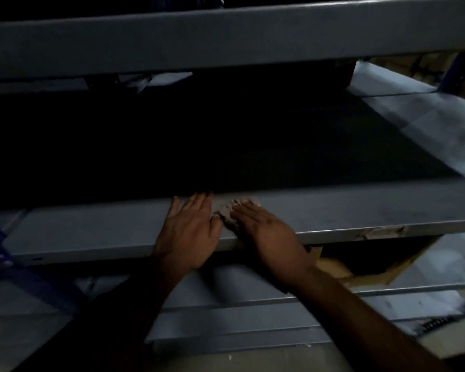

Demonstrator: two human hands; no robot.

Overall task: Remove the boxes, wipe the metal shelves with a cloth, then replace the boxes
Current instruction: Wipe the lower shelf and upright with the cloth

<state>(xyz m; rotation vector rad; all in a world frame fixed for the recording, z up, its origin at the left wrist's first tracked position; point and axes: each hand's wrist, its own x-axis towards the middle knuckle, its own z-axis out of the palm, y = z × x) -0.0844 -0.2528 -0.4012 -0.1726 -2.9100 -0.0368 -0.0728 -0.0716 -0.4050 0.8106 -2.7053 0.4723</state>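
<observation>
1. Both hands, left (189, 232) and right (266, 234), are laid flat, fingers straight, on the grey metal shelf's (333, 210) front lip.
2. A crumpled grey cloth (227, 213) is seen between them.
3. Wiping is judged underway; boxes remain to be replaced.

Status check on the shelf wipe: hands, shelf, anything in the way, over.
Both hands flat on the front lip of the middle shelf, left hand, right hand. No cloth visible. Shelf bay dark, no boxes seen. Torn cardboard below.

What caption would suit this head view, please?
Both hands, left and right, press flat on the grey metal shelf's front edge.
</observation>
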